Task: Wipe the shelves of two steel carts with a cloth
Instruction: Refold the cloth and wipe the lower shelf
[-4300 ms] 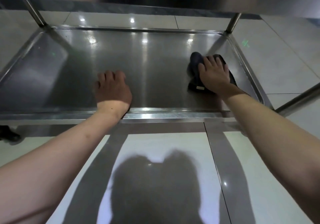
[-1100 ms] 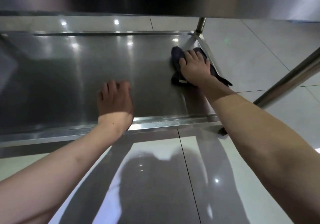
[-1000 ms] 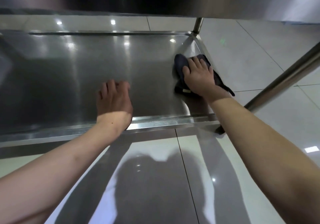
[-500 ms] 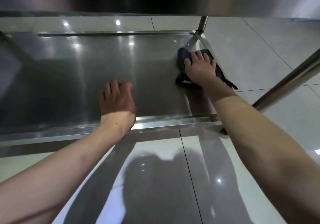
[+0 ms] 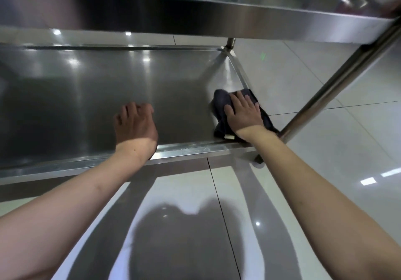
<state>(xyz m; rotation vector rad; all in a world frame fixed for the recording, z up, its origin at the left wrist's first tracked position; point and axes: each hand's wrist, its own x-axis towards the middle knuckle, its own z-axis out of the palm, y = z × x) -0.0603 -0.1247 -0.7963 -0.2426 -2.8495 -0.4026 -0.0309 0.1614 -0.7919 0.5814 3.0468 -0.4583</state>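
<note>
Under the flat fingers of the right hand [image 5: 243, 115], a dark blue folded cloth [image 5: 221, 104] lies pressed on the lower steel cart shelf [image 5: 86, 97]. The left hand [image 5: 135, 125] rests there, fingers loosely curled, holding nothing.

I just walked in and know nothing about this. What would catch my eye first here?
Two bare arms reach under a shiny steel cart. The right hand presses flat on a dark cloth at the near right corner of the lower shelf, beside the slanting cart leg. The left hand rests on the shelf near its front rim, and the person's shadow falls on the glossy tiled floor below.
</note>
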